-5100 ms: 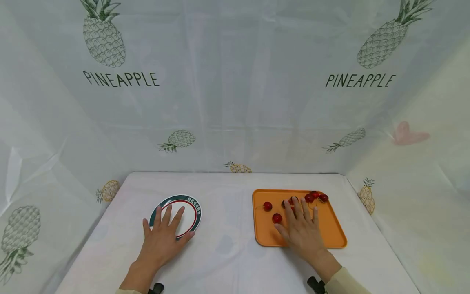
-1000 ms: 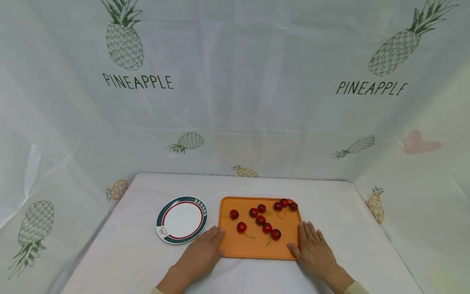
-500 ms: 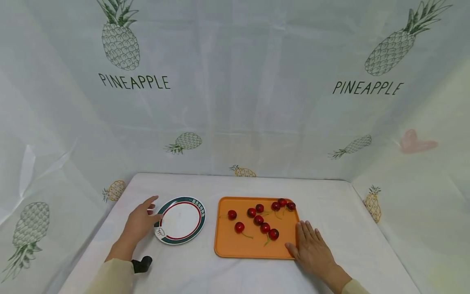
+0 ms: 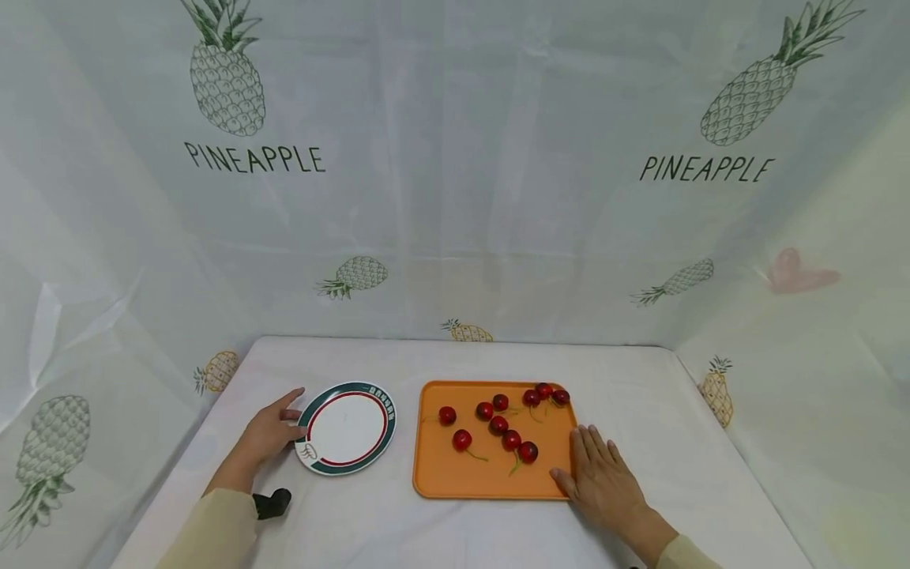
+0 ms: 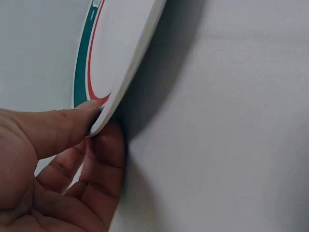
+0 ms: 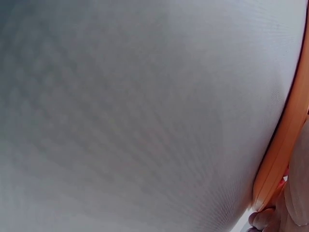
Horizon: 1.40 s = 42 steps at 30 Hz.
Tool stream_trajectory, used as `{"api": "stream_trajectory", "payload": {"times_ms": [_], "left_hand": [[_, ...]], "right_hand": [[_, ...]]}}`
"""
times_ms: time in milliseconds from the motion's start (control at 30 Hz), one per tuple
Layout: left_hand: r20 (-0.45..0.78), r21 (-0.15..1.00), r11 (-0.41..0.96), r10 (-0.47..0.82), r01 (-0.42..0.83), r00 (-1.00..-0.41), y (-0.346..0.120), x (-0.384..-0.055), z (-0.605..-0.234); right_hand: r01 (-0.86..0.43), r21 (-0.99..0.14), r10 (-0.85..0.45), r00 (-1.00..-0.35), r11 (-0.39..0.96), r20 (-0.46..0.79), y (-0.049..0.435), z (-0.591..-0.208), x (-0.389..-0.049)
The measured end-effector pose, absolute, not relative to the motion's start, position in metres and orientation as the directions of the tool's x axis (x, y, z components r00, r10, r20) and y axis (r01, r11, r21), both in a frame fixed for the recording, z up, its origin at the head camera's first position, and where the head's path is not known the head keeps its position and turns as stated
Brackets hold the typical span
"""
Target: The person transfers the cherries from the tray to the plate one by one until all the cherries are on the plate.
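My left hand [image 4: 265, 433] pinches the left rim of a round white plate [image 4: 348, 427] with a green and red border. In the left wrist view the thumb lies on top of the plate's rim [image 5: 83, 72] and the fingers are underneath. That edge is raised off the cloth. Against the right side of an orange rectangular tray [image 4: 455, 479] rests my right hand [image 4: 607, 482], its fingers straight. Several red cherries [image 4: 461, 440], some with green stems, lie in the tray. The right wrist view catches only the tray's side [image 6: 282, 145] and part of the hand.
A white cloth [image 4: 370, 525] covers the table. Pineapple-printed sheets [image 4: 469, 197] hang behind it and at both sides. A black wrist camera mount [image 4: 272, 503] sticks out beside my left sleeve.
Earlier, my hands lay over the plate and tray. The tray has since come left, nearer the plate. My left hand has left the tray's left edge and gripped the plate; my right hand stays put.
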<state>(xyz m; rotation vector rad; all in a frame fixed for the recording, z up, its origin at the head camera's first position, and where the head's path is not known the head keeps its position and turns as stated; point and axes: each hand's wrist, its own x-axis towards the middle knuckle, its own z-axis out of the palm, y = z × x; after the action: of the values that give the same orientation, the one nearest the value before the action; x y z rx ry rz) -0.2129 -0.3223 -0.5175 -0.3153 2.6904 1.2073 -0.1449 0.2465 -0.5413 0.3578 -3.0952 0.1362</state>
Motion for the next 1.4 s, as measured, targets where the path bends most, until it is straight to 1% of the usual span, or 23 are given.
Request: {"api": "stream_trajectory", "payload": {"times_ms": [267, 467, 933, 1133, 1200, 1267, 1400], "left_hand": [[-0.320, 0.817, 0.488, -0.059, -0.307, -0.946, -0.314, -0.195, -0.521], [-0.358, 0.843, 0.414, -0.043, -0.343, -0.933, -0.309, -0.185, -0.521], [-0.400, 0.849, 0.355, -0.051, -0.391, -0.915, -0.307, -0.183, -0.518], [-0.404, 0.851, 0.349, -0.045, -0.393, -0.914, -0.305, -0.181, -0.516], [-0.407, 0.850, 0.348, -0.042, -0.395, -0.912, -0.305, -0.181, -0.516], [-0.409, 0.848, 0.349, -0.048, -0.399, -0.911, -0.305, -0.181, -0.516], [-0.414, 0.844, 0.351, -0.056, -0.406, -0.908, -0.305, -0.182, -0.517]], "right_hand": [[-0.230, -0.068, -0.229, -0.973, 0.971, 0.025, 0.247, -0.542, -0.147], [-0.244, -0.070, -0.241, -0.969, 0.967, 0.055, 0.249, -0.542, -0.146], [-0.263, -0.075, -0.257, -0.963, 0.962, 0.077, 0.250, -0.542, -0.146], [-0.260, -0.060, -0.254, -0.963, 0.964, 0.093, 0.249, -0.543, -0.146], [-0.263, -0.038, -0.257, -0.959, 0.964, 0.117, 0.249, -0.543, -0.146], [-0.276, -0.014, -0.270, -0.948, 0.961, 0.167, 0.250, -0.542, -0.147], [-0.323, 0.030, -0.316, -0.896, 0.946, 0.311, 0.250, -0.539, -0.154]]}}
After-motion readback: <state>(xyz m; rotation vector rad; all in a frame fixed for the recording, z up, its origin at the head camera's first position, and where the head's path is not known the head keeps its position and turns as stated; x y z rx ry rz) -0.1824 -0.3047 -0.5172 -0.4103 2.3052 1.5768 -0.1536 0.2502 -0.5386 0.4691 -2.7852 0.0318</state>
